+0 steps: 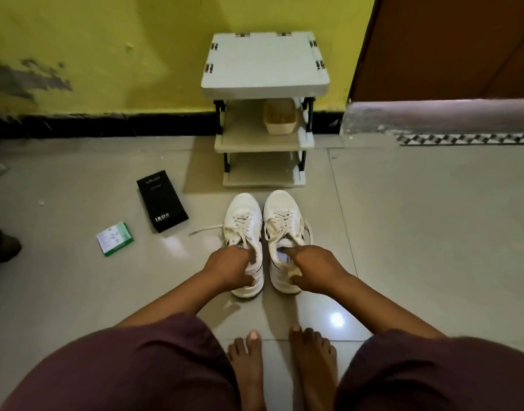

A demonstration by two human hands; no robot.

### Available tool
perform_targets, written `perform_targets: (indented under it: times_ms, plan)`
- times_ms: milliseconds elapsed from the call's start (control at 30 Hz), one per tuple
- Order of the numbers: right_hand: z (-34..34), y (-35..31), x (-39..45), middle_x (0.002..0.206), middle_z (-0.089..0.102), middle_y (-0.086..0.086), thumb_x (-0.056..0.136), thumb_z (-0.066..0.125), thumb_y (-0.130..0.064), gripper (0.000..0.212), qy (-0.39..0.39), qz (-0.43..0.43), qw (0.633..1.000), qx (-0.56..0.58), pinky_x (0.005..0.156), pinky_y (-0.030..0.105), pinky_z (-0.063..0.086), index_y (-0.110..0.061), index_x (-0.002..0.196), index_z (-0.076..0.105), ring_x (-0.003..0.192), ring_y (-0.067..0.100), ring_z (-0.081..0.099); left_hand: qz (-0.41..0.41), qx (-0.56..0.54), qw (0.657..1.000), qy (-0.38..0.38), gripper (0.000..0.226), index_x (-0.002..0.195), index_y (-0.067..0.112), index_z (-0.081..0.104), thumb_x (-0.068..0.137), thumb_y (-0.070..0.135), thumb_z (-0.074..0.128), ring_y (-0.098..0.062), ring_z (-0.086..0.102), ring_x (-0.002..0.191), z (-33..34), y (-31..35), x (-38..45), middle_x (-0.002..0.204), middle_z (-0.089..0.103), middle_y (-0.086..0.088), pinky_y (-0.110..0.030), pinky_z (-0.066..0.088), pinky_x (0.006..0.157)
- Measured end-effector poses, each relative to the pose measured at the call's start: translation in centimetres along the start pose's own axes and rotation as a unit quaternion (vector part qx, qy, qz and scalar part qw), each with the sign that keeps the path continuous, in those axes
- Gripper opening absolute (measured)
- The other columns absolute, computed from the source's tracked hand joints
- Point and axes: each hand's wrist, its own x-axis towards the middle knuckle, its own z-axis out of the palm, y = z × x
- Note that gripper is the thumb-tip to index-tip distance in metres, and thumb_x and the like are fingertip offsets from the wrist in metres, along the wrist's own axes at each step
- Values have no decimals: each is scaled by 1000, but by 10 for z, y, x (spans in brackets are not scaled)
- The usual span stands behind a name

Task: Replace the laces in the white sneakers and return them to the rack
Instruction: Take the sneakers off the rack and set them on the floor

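Your bare feet (281, 366) stood on the tiled floor (417, 232), and just beyond them your left hand (229, 269) gripped the heel collar of the left sneaker (244, 232), fingers curled into the opening, while your right hand (312, 269) held the right sneaker (284, 229) the same way, thumb at the heel. Both sneakers sat side by side just in front of the rack (265, 114), laces threaded but loose. You would have done well to lift them level together, keeping the trailing lace ends from dragging or snagging. Your fingertips were hidden inside the shoes, so how deep they reached I cannot tell; whether these laces were new was unclear, and the basket's (280, 117) contents on the middle shelf were indistinct.
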Motion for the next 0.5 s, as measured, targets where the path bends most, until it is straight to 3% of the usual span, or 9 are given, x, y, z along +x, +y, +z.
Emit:
perform_targets:
  times_ms: [167, 267, 333, 433, 500]
  plan:
    - [7, -9, 4, 127, 55, 8, 89, 55, -26, 45, -6, 2, 1000, 30, 83, 33, 46, -13, 130, 45, 112, 28, 54, -2, -5, 1000, 8, 47, 131, 22, 48, 86, 29, 60, -25, 54, 113, 8, 1, 4, 128, 56, -5, -29, 44, 81]
    - [13, -11, 9, 116, 60, 10, 89, 51, -16, 27, -2, 0, 1000, 0, 74, 29, 43, -11, 116, 52, 102, 30, 58, 0, -2, 1000, 25, 40, 128, 20, 50, 89, 22, 53, -29, 55, 110, 18, 0, 4, 125, 56, -8, -28, 39, 74]
    - [15, -9, 12, 113, 61, 9, 88, 50, -14, 27, 7, -2, 1000, -10, 77, 30, 45, -13, 115, 54, 100, 29, 59, 4, 14, 999, 36, 36, 124, 20, 52, 88, 18, 50, -30, 56, 106, 21, -2, 5, 121, 58, -8, -27, 36, 70]
    - [16, -6, 14, 116, 60, 8, 90, 51, -20, 33, 5, -6, 1000, 12, 83, 32, 48, -17, 122, 53, 102, 27, 59, 17, 12, 999, 28, 33, 120, 19, 54, 88, 20, 51, -29, 57, 104, 21, -5, 6, 117, 60, -8, -27, 35, 69]
    - [14, -6, 15, 116, 61, 6, 91, 52, -30, 34, 5, -5, 999, 34, 79, 30, 46, -18, 122, 54, 102, 25, 59, 42, -28, 999, 7, 32, 118, 18, 55, 88, 28, 55, -28, 57, 103, 17, -10, 7, 110, 61, -5, -27, 35, 70]
